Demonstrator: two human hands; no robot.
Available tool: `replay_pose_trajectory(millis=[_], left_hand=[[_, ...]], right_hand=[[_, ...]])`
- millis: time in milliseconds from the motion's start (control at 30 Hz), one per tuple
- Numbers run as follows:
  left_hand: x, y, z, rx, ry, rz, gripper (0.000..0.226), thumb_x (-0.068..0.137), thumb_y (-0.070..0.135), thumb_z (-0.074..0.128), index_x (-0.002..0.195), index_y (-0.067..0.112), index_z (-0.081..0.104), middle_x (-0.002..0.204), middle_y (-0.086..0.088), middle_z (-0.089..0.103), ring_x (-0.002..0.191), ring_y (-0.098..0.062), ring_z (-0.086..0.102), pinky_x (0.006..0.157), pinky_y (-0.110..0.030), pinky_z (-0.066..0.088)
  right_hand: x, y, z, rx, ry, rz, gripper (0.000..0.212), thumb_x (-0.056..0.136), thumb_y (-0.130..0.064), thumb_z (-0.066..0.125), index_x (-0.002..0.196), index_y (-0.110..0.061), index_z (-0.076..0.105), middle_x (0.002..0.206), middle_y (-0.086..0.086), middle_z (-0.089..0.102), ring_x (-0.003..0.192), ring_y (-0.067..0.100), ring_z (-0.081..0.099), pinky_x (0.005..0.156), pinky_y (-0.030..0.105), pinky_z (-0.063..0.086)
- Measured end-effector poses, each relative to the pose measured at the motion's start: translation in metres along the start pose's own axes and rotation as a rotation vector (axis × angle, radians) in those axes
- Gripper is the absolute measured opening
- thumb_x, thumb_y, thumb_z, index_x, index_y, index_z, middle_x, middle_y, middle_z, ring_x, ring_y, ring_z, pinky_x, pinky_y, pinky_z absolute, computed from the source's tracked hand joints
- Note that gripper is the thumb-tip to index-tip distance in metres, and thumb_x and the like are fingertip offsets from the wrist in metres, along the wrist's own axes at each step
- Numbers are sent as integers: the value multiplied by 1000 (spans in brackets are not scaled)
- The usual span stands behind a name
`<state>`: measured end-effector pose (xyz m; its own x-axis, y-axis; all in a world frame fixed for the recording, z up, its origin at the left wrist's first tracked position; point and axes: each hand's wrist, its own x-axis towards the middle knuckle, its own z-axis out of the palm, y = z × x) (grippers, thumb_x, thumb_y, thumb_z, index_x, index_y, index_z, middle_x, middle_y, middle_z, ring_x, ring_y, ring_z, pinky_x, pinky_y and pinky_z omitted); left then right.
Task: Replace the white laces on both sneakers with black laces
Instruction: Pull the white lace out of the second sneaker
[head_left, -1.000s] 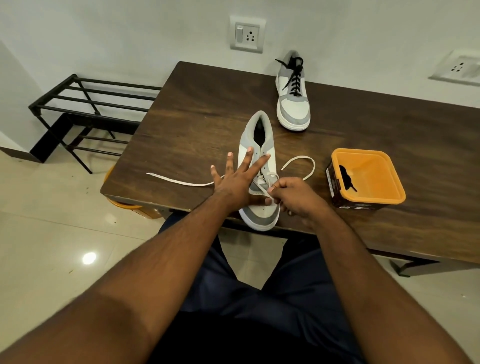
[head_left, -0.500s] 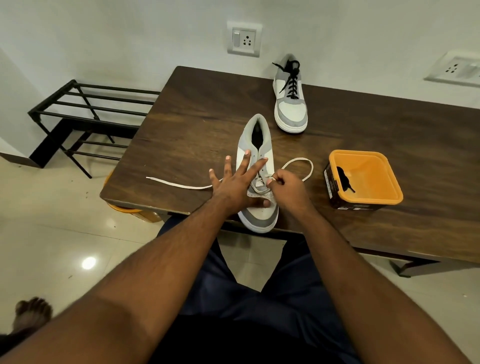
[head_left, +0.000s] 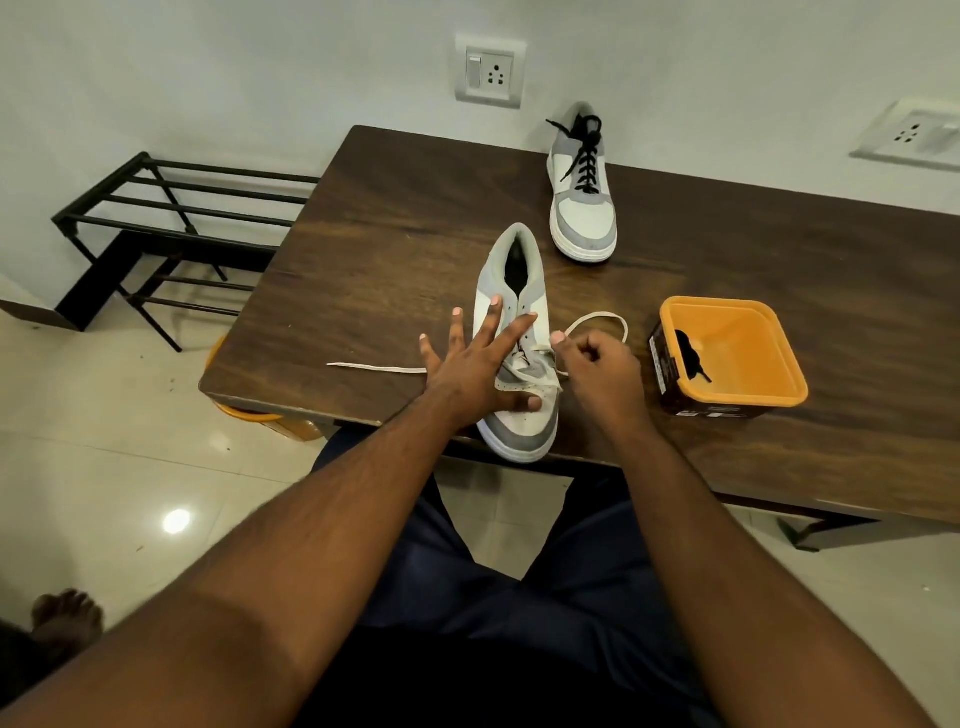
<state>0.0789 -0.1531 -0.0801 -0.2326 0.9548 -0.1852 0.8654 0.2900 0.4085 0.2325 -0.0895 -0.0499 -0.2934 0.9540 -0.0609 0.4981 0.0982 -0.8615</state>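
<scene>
The grey-and-white sneaker (head_left: 519, 364) at the brown wooden table's (head_left: 395, 249) near edge is pressed by the splayed left hand (head_left: 475, 371); its flat white lace (head_left: 597, 325) is pinched by the right hand (head_left: 597, 366).

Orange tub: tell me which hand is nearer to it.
Right. The right hand is just left of the orange tub, pinching the white lace. The left hand lies flat on the near sneaker, farther away.

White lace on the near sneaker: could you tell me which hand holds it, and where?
The right hand pinches the white lace beside the eyelets; the left hand presses flat on the near sneaker.
</scene>
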Motion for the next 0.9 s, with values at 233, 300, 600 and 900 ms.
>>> replay_pose_trajectory(millis=[233, 300, 600, 900], left_hand=[[-1, 1, 0, 18, 0, -5, 107, 70, 75, 66, 146, 59, -7, 161, 14, -24, 147, -39, -20, 106, -75, -5], [-1, 0, -1, 25, 1, -6, 104, 73, 71, 66, 146, 58, -7, 160, 14, -25, 147, -39, -20, 106, -76, -4], [-2, -2, 0, -16, 13, 8, 104, 72, 75, 64, 146, 59, -7, 161, 14, -23, 146, -38, -24, 105, -75, -8], [-2, -1, 1, -5, 3, 0, 104, 71, 74, 65, 145, 60, -7, 161, 14, -24, 146, -38, -24, 105, -75, -7]], right_hand=[[17, -9, 14, -289, -226, -17, 15, 86, -22, 69, 74, -14, 62, 72, -1, 64, 65, 18, 64, 60, 32, 52], [14, -9, 10, -296, -199, -35, 13, 87, -18, 67, 74, -12, 65, 72, -1, 63, 69, 17, 60, 66, 32, 49], [-2, 14, -34, 470, 168, 155, 13, 93, -13, 62, 81, -19, 61, 73, -2, 55, 66, 6, 48, 60, 20, 43], [16, 7, 2, -459, -91, -176, 12, 87, -33, 67, 96, -27, 71, 114, -3, 58, 110, 19, 50, 93, 39, 41]])
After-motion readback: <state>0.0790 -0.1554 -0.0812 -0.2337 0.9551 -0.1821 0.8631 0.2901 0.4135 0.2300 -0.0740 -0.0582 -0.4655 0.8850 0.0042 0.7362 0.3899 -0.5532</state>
